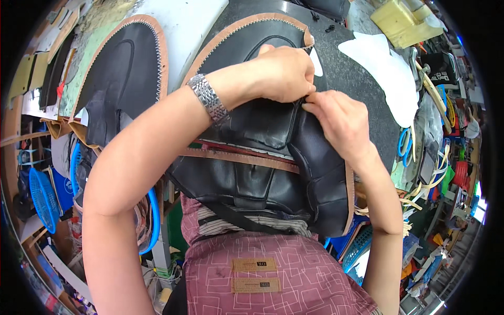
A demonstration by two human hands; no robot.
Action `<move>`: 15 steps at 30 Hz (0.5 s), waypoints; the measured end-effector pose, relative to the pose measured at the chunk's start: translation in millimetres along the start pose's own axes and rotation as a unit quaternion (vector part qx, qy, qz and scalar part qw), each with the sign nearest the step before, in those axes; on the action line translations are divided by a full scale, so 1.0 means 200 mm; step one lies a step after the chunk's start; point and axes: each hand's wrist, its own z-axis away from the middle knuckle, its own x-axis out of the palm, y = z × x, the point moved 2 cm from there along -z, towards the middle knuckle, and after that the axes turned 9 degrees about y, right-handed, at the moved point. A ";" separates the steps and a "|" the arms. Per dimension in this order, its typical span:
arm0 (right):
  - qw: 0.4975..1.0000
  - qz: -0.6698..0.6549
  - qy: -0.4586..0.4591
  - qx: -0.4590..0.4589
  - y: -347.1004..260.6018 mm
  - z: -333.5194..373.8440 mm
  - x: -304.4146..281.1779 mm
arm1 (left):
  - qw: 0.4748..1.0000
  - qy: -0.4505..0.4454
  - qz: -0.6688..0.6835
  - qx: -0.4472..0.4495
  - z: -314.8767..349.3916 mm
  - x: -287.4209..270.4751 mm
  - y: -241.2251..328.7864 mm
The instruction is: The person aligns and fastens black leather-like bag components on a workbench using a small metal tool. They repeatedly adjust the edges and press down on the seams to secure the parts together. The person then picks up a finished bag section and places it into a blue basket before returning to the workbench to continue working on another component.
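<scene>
A large black leather piece (pixel 265 123) with padded, seamed panels lies across the worktop and hangs over its front edge toward my lap. Tan binding with pale zigzag stitching runs along its border. My left hand (pixel 286 73), with a metal watch (pixel 208 98) on its wrist, is closed at the seam on the piece's right part. Right beside it, my right hand (pixel 341 121) pinches the same seam between thumb and fingers. The fingertips of both hands nearly meet, and what lies exactly between them is partly hidden.
A second black leather piece (pixel 123 73) with tan stitched edging lies at the left. White sheet material (pixel 386 73) sits on the dark worktop (pixel 362 107) at the right. Blue-handled scissors (pixel 404 144) and clutter line the right edge; a blue basket (pixel 44 199) is at lower left.
</scene>
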 end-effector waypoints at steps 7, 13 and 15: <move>0.991 0.131 0.008 0.001 -0.09 0.04 0.04 | 0.999 -0.008 -0.043 -0.013 0.00 -0.01 0.00; 0.992 0.116 0.054 0.021 -0.08 0.05 0.04 | 0.998 -0.046 -0.020 -0.031 -0.03 -0.01 0.00; 0.992 0.102 0.065 0.046 -0.06 0.05 0.05 | 0.997 -0.058 -0.020 -0.045 -0.03 -0.02 0.00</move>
